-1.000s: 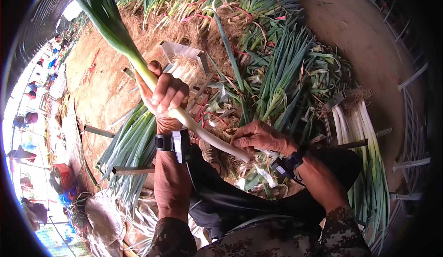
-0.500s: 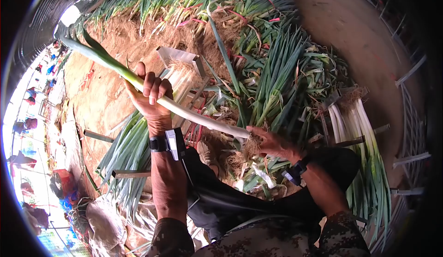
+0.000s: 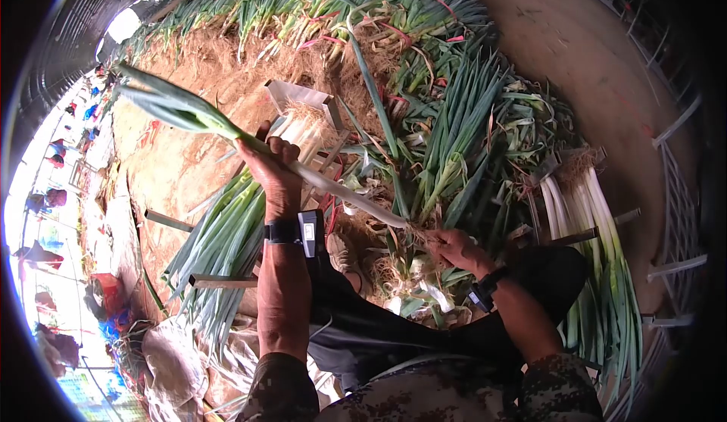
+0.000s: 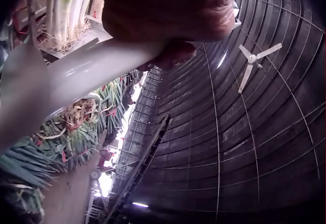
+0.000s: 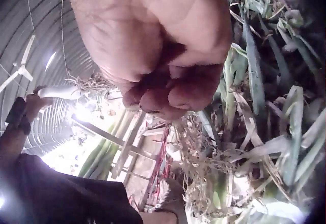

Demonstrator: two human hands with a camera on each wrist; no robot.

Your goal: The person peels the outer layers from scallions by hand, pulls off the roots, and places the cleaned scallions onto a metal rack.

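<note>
A long leek point(image 3: 352, 197) slants across the middle of the head view, green leaves at upper left and roots point(image 3: 418, 232) at lower right. My left hand point(image 3: 274, 166) grips it where the white stem meets the leaves. In the left wrist view the pale stem point(image 4: 97, 71) passes under the left hand point(image 4: 168, 10). The fingers of my right hand point(image 3: 460, 251) are curled at the root end and pinch the roots. Its curled fingers also show in the right wrist view, beside the leek's roots point(image 5: 94, 84); the thumb tip is hidden there.
Metal racks hold leeks on the left point(image 3: 299, 130) and right point(image 3: 598, 195). Loose leeks and leaves point(image 3: 462, 134) are heaped between them. Tied bundles point(image 3: 333, 13) line the back. Peelings point(image 3: 424, 289) and a shoe point(image 3: 342, 255) lie below the hands.
The left hand first moved left, then back right and lower, turning with the leek. The right hand left the stem's lower end and shifted right and down, its fingers now curled at the roots.
</note>
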